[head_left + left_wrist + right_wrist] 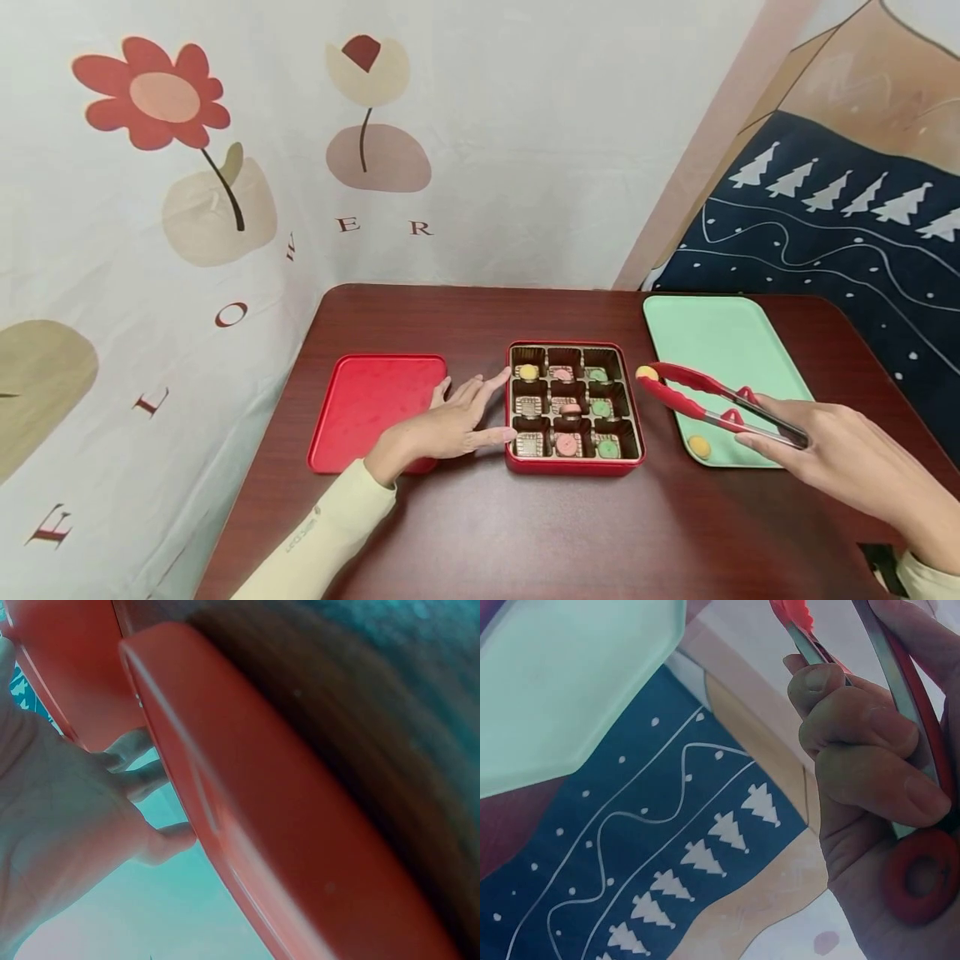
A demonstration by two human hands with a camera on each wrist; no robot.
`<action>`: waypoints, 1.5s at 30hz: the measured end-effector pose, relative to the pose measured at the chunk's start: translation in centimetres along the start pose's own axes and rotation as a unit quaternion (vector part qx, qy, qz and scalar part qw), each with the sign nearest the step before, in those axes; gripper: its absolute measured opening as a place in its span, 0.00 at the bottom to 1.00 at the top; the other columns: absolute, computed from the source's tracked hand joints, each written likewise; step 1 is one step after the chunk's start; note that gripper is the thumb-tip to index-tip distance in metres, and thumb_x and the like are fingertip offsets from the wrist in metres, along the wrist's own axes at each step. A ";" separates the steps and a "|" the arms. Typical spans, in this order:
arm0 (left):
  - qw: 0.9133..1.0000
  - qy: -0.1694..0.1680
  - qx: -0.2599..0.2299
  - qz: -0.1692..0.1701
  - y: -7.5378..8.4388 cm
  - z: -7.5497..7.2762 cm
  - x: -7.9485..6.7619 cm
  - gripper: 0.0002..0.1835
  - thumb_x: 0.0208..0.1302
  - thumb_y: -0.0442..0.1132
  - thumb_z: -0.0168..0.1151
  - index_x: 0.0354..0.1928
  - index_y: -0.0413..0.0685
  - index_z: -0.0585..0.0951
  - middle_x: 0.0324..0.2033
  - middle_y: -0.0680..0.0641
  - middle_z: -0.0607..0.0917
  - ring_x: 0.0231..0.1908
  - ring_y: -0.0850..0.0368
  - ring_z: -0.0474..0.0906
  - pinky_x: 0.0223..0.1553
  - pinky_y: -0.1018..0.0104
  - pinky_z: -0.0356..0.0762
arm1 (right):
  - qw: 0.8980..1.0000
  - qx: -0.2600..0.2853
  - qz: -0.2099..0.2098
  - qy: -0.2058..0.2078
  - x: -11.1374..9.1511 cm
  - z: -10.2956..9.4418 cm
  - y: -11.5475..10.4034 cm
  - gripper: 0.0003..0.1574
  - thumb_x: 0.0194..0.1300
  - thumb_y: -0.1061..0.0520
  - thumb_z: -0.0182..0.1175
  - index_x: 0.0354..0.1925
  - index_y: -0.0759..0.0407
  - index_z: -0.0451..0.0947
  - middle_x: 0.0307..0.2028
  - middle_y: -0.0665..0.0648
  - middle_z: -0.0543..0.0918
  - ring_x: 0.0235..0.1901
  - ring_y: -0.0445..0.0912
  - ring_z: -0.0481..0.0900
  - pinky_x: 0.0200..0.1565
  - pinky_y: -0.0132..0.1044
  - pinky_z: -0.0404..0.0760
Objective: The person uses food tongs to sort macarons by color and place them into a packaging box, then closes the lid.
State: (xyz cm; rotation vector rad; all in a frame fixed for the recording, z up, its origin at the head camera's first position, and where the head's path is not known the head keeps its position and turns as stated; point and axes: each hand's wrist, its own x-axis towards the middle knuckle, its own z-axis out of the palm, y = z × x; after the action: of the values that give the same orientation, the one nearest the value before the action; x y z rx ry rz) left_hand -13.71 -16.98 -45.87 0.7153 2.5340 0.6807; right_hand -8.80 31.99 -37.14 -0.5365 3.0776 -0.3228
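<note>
My left hand has its fingers spread against the left rim of a red box; in the left wrist view the fingertips meet a red side wall. Gold compartments divide the box, holding a yellow macaron, pink ones and green ones. Two left-column compartments show bare ridged bottoms. With my right hand I grip red-tipped tongs by their metal arms. Between the tong tips, just right of the box, sits another yellow macaron. Fingers curl round the tongs in the right wrist view.
A mint-green tray lies at the right, partly beneath the tongs and right hand, with a yellow macaron at its near left corner. Left of the box lies a red lid. Printed cloth hangs behind the dark wooden table.
</note>
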 end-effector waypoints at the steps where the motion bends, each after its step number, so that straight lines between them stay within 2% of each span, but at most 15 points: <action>1: 1.000 0.000 0.000 0.000 0.0 0.0 0.0 0.54 0.78 0.73 0.55 0.90 0.64 0.39 0.85 0.39 0.56 0.85 0.41 0.46 0.78 0.30 0.29 | 1.000 0.001 -0.007 0.006 0.1 0.0 -0.2 0.46 0.60 0.43 0.83 0.61 0.75 0.84 0.30 0.47 0.82 0.29 0.42 0.72 0.27 0.35 0.68; 6: 1.000 0.000 -0.004 0.001 0.0 0.0 -0.1 0.53 0.78 0.73 0.55 0.90 0.64 0.40 0.85 0.39 0.57 0.85 0.40 0.46 0.78 0.29 0.29 | 0.999 0.001 -0.028 0.024 1.1 -0.2 -1.3 0.44 0.60 0.42 0.83 0.61 0.73 0.85 0.32 0.46 0.84 0.29 0.41 0.71 0.27 0.35 0.67; 11: 1.000 0.000 -0.003 0.000 0.0 0.1 -0.1 0.53 0.78 0.73 0.55 0.90 0.64 0.40 0.84 0.38 0.57 0.85 0.40 0.46 0.78 0.29 0.29 | 0.999 0.006 -0.039 0.026 1.8 -0.5 -2.2 0.43 0.62 0.42 0.82 0.62 0.71 0.85 0.29 0.43 0.80 0.27 0.38 0.69 0.26 0.34 0.65; 18: 1.000 0.000 -0.004 -0.001 0.1 0.0 -0.1 0.53 0.78 0.73 0.55 0.90 0.65 0.40 0.84 0.37 0.57 0.85 0.41 0.47 0.78 0.30 0.28 | 0.998 0.016 -0.053 0.030 2.5 -0.7 -3.3 0.43 0.62 0.42 0.83 0.63 0.68 0.86 0.39 0.52 0.88 0.31 0.42 0.75 0.27 0.35 0.69; 20: 1.000 0.000 -0.003 -0.002 0.2 0.0 -0.1 0.53 0.78 0.73 0.55 0.90 0.65 0.40 0.84 0.37 0.57 0.85 0.41 0.47 0.78 0.30 0.28 | 0.997 0.022 -0.061 0.031 2.6 -0.6 -3.6 0.42 0.62 0.42 0.82 0.64 0.67 0.86 0.38 0.49 0.87 0.31 0.40 0.74 0.27 0.34 0.69; 28: 1.000 -0.002 0.000 -0.004 0.1 0.0 -0.1 0.53 0.78 0.73 0.55 0.90 0.65 0.38 0.85 0.38 0.57 0.85 0.41 0.46 0.78 0.30 0.28 | 0.994 0.041 -0.100 0.030 3.3 -0.3 -4.6 0.42 0.62 0.43 0.83 0.65 0.66 0.86 0.41 0.49 0.88 0.32 0.39 0.73 0.27 0.33 0.70; 31: 1.000 -0.001 0.001 -0.003 0.1 0.0 -0.1 0.53 0.78 0.73 0.55 0.90 0.65 0.39 0.84 0.37 0.57 0.85 0.40 0.47 0.78 0.29 0.29 | 0.993 0.044 -0.103 0.024 3.5 -0.2 -5.0 0.41 0.63 0.43 0.82 0.66 0.65 0.85 0.40 0.47 0.87 0.32 0.39 0.73 0.27 0.33 0.70; 35: 1.000 0.001 0.002 -0.003 0.1 0.0 -0.1 0.53 0.78 0.73 0.54 0.90 0.65 0.39 0.84 0.37 0.57 0.85 0.41 0.47 0.78 0.29 0.29 | 0.993 0.043 -0.105 0.019 3.8 -0.1 -5.6 0.42 0.64 0.41 0.81 0.66 0.63 0.85 0.44 0.49 0.89 0.35 0.41 0.77 0.30 0.36 0.74; 41: 1.000 0.004 0.001 0.004 0.1 0.1 0.0 0.52 0.79 0.72 0.54 0.90 0.65 0.40 0.84 0.37 0.57 0.84 0.40 0.48 0.78 0.29 0.30 | 0.993 0.050 -0.109 0.002 4.2 0.0 -6.5 0.40 0.66 0.39 0.79 0.66 0.63 0.86 0.40 0.45 0.87 0.34 0.40 0.75 0.30 0.35 0.73; 45: 1.000 0.006 0.002 0.008 0.1 0.1 0.0 0.52 0.79 0.72 0.54 0.90 0.64 0.41 0.84 0.36 0.57 0.84 0.39 0.49 0.78 0.28 0.31 | 0.991 0.050 -0.126 0.007 4.5 0.5 -7.2 0.37 0.67 0.41 0.79 0.64 0.63 0.87 0.39 0.43 0.86 0.34 0.37 0.77 0.32 0.36 0.77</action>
State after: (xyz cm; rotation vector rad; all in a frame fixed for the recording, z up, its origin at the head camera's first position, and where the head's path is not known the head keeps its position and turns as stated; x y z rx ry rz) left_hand -13.63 -16.92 -45.89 0.7357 2.5445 0.6882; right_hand -10.60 23.75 -36.00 -0.9246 2.9858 -0.4817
